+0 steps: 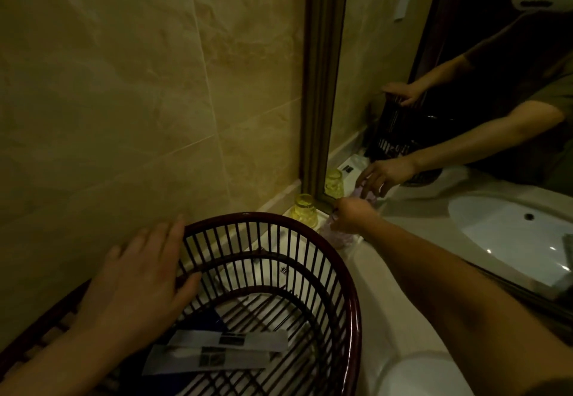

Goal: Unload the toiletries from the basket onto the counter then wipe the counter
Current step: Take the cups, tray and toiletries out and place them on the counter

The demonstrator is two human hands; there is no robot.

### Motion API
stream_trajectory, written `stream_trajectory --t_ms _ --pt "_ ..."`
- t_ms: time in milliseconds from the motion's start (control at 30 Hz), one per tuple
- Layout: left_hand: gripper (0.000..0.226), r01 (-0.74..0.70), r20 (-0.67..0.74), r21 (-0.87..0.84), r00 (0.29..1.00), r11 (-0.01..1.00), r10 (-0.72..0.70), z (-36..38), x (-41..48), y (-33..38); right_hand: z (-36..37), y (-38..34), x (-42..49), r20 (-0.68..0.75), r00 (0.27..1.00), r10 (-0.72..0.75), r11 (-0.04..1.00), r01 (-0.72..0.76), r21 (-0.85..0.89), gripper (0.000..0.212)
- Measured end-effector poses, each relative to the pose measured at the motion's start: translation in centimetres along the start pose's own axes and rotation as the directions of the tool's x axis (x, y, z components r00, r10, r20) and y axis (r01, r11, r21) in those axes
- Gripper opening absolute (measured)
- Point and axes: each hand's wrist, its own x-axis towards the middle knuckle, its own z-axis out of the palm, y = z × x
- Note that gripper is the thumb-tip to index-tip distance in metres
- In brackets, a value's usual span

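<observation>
Left hand spread flat over the near-left rim of the dark red basket, fingers loose and extended, thumb hooked inside the slatted wall, steadying rather than clutching. Right hand reached out past the basket's far rim, fingers curled around a pale purple glass standing on the white table, right by the mirror frame. Just left of those right fingers, touching or nearly touching the purple glass, a yellow glass, mouth down, against the tiled wall. Below and right of the left fingers, on the basket's slatted floor, two long flat white sachets with dark printed squares, lying overlapped. Something dark blue under them, too dim to name. Right of the right forearm, a white sink, seen reflected in the mirror along with both arms.
</observation>
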Motion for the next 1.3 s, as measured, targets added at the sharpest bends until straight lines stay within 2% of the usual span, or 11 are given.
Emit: stream_trajectory --t_ms 333,567,667,733,867,1000,1067,1133,1167,1233,1300 --pt "0.087 -0.013 0.006 0.033 1.0 0.999 0.013 0.8 -0.1 0.0 0.7 -0.8 0.5 0.007 0.998 -0.056 0.996 0.056 -0.07 0.036" --pt "0.088 -0.022 -0.019 0.03 1.0 0.999 0.022 1.4 -0.2 -0.3 0.6 -0.9 -0.4 -0.016 0.998 -0.061 0.998 0.061 -0.021 0.036" --pt "0.089 -0.033 -0.018 0.037 0.999 0.999 0.034 1.5 -0.2 -0.5 -1.6 -1.8 -2.6 -0.074 0.996 -0.051 0.999 0.052 0.008 0.04" --pt "0.09 -0.038 -0.021 0.035 0.999 0.999 0.038 1.7 -0.1 -0.6 -3.7 -2.9 -4.4 -0.176 0.983 -0.052 0.997 0.06 0.04 0.038" --pt "0.089 -0.053 -0.032 0.063 0.998 0.997 0.055 2.3 0.0 -0.7 -8.9 -6.3 -10.3 -0.433 0.886 -0.167 0.962 0.243 0.126 0.022" --pt "0.089 -0.097 -0.066 0.069 0.993 0.993 0.101 2.7 0.2 -1.0 -12.1 -11.8 -18.2 -0.569 0.695 -0.44 0.844 0.537 0.003 0.007" --pt "0.089 -0.104 -0.066 0.059 0.992 0.993 0.108 2.7 0.1 -1.0 -11.7 -15.3 -20.3 -0.435 0.673 -0.598 0.764 0.644 -0.053 0.009" --pt "0.089 -0.102 -0.075 0.05 0.992 0.994 0.105 2.6 0.1 -0.9 -9.9 -18.6 -20.0 -0.086 0.748 -0.658 0.753 0.65 -0.102 0.013" --pt "0.088 -0.102 -0.084 0.043 0.991 0.994 0.105 2.6 0.1 -0.8 -8.5 -20.3 -19.4 0.116 0.757 -0.643 0.74 0.653 -0.161 0.016" --pt "0.086 -0.106 -0.092 0.04 0.99 0.993 0.11 2.4 0.0 -0.8 -5.1 -22.7 -17.5 0.474 0.698 -0.536 0.682 0.689 -0.244 0.026" --pt "0.084 -0.113 -0.093 0.045 0.989 0.993 0.117 2.3 -0.2 -0.9 -1.6 -23.8 -15.8 0.643 0.658 -0.392 0.692 0.672 -0.266 0.034"
